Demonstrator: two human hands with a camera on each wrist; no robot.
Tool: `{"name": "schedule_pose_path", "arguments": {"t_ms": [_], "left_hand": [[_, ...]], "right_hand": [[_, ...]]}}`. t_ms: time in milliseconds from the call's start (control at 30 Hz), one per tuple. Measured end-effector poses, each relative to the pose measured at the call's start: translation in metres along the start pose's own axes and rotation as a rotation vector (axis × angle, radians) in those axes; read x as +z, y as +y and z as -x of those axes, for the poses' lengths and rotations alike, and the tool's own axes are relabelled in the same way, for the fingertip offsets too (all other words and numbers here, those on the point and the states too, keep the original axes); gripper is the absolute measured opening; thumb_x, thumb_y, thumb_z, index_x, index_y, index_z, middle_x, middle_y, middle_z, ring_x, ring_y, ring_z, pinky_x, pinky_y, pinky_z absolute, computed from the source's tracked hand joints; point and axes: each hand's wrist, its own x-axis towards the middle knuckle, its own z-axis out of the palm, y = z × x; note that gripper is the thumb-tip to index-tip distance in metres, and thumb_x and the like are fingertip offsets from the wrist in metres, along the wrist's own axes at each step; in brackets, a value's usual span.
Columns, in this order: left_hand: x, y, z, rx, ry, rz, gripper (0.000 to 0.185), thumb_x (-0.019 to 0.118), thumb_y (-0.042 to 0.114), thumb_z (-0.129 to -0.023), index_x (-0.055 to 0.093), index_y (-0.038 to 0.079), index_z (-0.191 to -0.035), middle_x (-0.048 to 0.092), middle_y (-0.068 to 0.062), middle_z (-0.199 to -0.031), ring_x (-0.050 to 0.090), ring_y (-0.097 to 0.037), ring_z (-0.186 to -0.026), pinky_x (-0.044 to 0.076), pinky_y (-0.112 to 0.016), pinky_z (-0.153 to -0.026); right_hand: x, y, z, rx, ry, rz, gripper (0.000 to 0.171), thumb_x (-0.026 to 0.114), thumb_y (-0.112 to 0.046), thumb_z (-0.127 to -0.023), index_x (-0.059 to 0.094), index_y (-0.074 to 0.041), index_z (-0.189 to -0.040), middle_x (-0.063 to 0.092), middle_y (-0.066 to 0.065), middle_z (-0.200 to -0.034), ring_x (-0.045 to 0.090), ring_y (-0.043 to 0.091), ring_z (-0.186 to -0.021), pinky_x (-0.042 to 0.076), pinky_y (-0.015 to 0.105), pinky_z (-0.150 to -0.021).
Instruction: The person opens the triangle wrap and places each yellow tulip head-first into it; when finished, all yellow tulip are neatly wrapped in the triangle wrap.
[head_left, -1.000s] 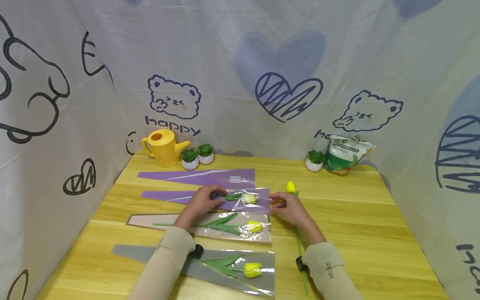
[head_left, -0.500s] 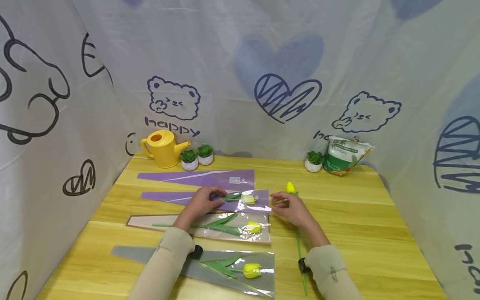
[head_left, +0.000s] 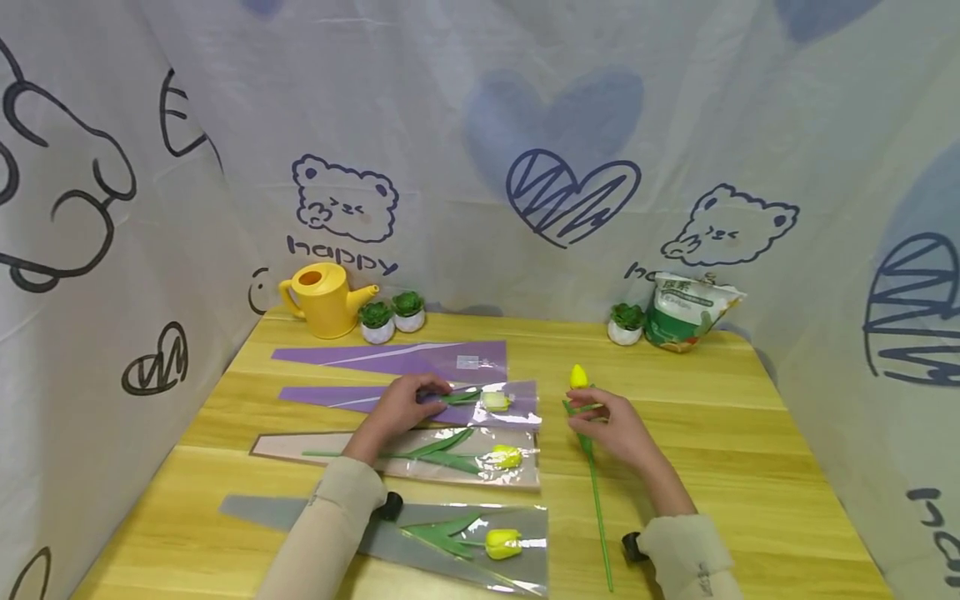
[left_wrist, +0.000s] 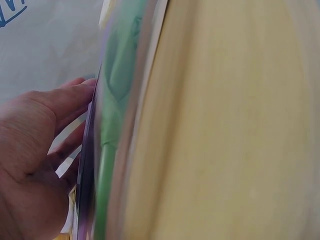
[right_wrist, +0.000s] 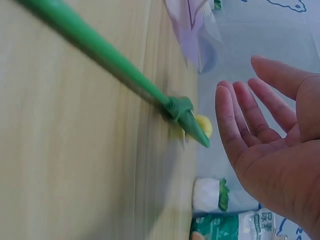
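tulip (head_left: 578, 377) loose on table, yellow bud, long green stem.

we see bare table (head_left: 712, 433) to the right of our right hand (head_left: 611, 425), open room out to the edge. the loose tulip (head_left: 588, 450) lies just under its fingers, stem running back toward us. our left hand (head_left: 397, 408) sits hemmed in: purple sleeves (head_left: 390, 358) beyond it, a clear sleeve (head_left: 420, 458) and a grey sleeve (head_left: 450, 542) nearer us. a narrow strip of wood lies between the hands.
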Motion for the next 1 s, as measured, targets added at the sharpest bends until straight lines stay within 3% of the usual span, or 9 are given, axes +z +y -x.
{"name": "schedule_pose_path", "arguments": {"t_ms": [200,367,533,700,1000], "left_hand": [[-0.005,0.001,0.002,-0.009,-0.022,-0.024,0.022,0.076,0.012,-0.095,0.075,0.01,-0.116,0.076,-0.005,-0.117,0.067,-0.028,-0.118,0.048,-0.05,-0.108],[-0.008,0.001,0.003,-0.016,-0.051,-0.03,0.023,0.075,0.013,-0.096,0.074,0.011,-0.119,0.075,-0.004,-0.12,0.066,-0.027,-0.119,0.048,-0.049,-0.109],[-0.014,0.011,0.003,-0.014,-0.033,-0.07,0.027,0.075,0.014,-0.095,0.073,0.01,-0.122,0.074,-0.005,-0.123,0.065,-0.029,-0.122,0.048,-0.051,-0.11],[-0.022,0.03,-0.006,0.027,-0.027,-0.09,0.029,0.074,0.016,-0.096,0.072,0.01,-0.125,0.073,-0.006,-0.125,0.064,-0.031,-0.121,0.046,-0.055,-0.11],[-0.028,0.043,-0.031,0.04,-0.041,-0.116,0.03,0.07,0.014,-0.099,0.069,0.007,-0.128,0.071,-0.009,-0.128,0.062,-0.032,-0.122,0.046,-0.055,-0.109]], "right_hand": [[-0.007,0.005,0.014,0.023,0.049,0.018,0.043,0.071,-0.011,-0.098,0.062,-0.002,-0.139,0.067,0.022,-0.129,0.068,0.035,-0.111,0.061,0.036,-0.086],[-0.011,0.011,0.024,0.082,0.118,0.065,0.04,0.073,-0.016,-0.098,0.066,-0.004,-0.135,0.07,0.017,-0.119,0.069,0.029,-0.103,0.059,0.029,-0.079],[-0.018,0.018,0.033,0.138,0.138,0.076,0.039,0.072,-0.019,-0.098,0.066,-0.005,-0.135,0.07,0.014,-0.117,0.069,0.023,-0.097,0.057,0.028,-0.075],[-0.021,0.025,0.042,0.18,0.118,0.069,0.037,0.072,-0.018,-0.099,0.067,-0.003,-0.132,0.071,0.014,-0.113,0.069,0.02,-0.092,0.057,0.03,-0.071],[-0.013,0.033,0.048,0.236,-0.023,-0.136,0.037,0.069,-0.005,-0.098,0.06,0.007,-0.132,0.07,0.017,-0.105,0.072,0.024,-0.083,0.063,0.036,-0.069]]}}
